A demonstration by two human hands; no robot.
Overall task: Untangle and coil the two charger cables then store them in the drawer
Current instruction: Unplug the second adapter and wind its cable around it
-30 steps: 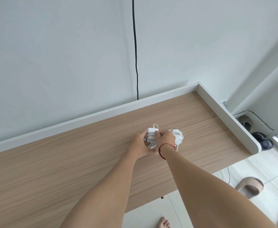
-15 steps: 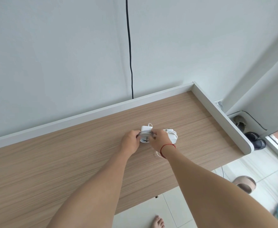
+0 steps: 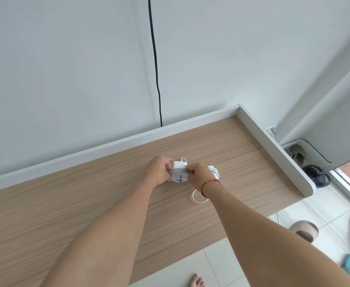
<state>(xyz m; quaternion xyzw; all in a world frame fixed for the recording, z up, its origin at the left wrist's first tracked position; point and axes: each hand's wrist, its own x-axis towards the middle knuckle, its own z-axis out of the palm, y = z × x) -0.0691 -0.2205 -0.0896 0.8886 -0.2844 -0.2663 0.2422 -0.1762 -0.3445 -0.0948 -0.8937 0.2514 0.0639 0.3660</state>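
Both hands at the middle of the wood-grain desk, meeting over a white bundle. Left hand curled round the left side of a coiled white charger cable, fingers closed on the coil and on the white power adapter sitting at the coil's 12 o'clock. Right hand at the coil's 3 o'clock, fingers pinched shut on the adapter's right edge, red string bracelet at the wrist. Second white cable bundle just beyond the right hand at its 2 o'clock, partly hidden. Loose white cable loop flat on the desk at the right wrist's 6 o'clock. Black cord down the wall at 12 o'clock. Shoes on the floor at 3 o'clock.
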